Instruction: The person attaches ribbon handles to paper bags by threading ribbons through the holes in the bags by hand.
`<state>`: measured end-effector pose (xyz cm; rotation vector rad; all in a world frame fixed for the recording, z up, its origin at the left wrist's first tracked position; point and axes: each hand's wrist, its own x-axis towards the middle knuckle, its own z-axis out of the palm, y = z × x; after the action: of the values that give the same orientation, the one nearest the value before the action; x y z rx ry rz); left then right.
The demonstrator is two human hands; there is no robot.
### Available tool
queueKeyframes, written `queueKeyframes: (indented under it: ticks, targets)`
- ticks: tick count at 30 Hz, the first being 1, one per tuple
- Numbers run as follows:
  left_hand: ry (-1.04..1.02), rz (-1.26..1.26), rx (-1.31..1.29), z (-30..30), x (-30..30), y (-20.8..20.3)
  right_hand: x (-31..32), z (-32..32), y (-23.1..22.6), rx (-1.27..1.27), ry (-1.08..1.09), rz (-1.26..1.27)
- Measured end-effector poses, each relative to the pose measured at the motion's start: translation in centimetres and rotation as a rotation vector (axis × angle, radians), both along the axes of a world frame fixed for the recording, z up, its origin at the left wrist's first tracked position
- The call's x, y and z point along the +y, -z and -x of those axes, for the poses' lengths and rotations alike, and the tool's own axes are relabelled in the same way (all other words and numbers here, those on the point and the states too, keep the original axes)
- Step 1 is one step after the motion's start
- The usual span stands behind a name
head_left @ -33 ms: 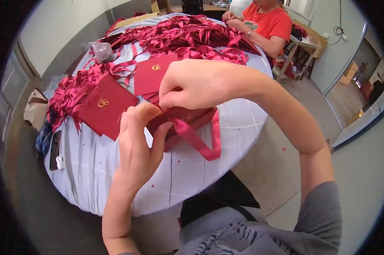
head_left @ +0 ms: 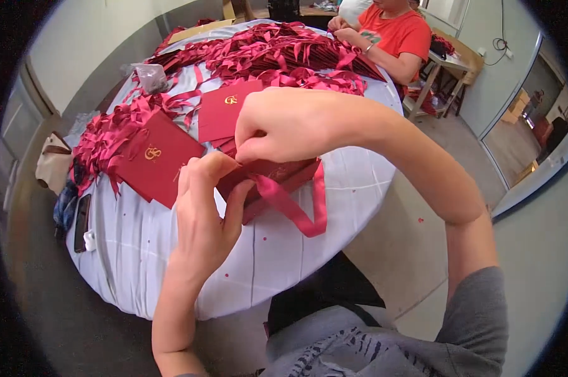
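A dark red paper gift bag (head_left: 304, 174) lies tilted at the near part of the table, with a wide red ribbon handle (head_left: 293, 210) looping from it to the right. My left hand (head_left: 199, 210) grips the bag's left edge between thumb and fingers. Over the bag's top, my right hand (head_left: 290, 129) is bent down with its fingers closed in a pinch beside the left fingertips. What that pinch holds is hidden. Left of the hands lies a flat red bag (head_left: 155, 154) with gold print, and behind them is another red bag (head_left: 215, 113).
A white cloth (head_left: 322, 251) covers the round table. Large heaps of red bags and ribbons (head_left: 259, 53) fill its far side. A phone (head_left: 81, 223) and a small white case (head_left: 90, 240) lie at the left edge. Across the table, a person in a red shirt (head_left: 400, 38) works with both hands.
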<state>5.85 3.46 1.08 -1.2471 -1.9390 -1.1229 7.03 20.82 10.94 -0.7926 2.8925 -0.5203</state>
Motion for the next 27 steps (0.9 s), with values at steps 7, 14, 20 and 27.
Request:
queueKeyframes:
  ticks: [7,14,20,27]
  targets:
    - [0.038,0.063,-0.016,-0.3,0.4,-1.1,-0.2,0.3,-0.6,-0.04,0.075,-0.032]
    - [-0.045,0.006,-0.029,-0.5,1.0,-0.7,0.0,0.1,0.7,-0.122,0.208,0.162]
    - [-0.023,0.016,-0.035,-1.0,0.9,-0.9,0.5,0.9,1.7,0.016,0.246,0.582]
    - [-0.029,0.087,0.151,-0.5,1.4,-1.2,-0.7,2.3,0.6,0.077,0.221,0.748]
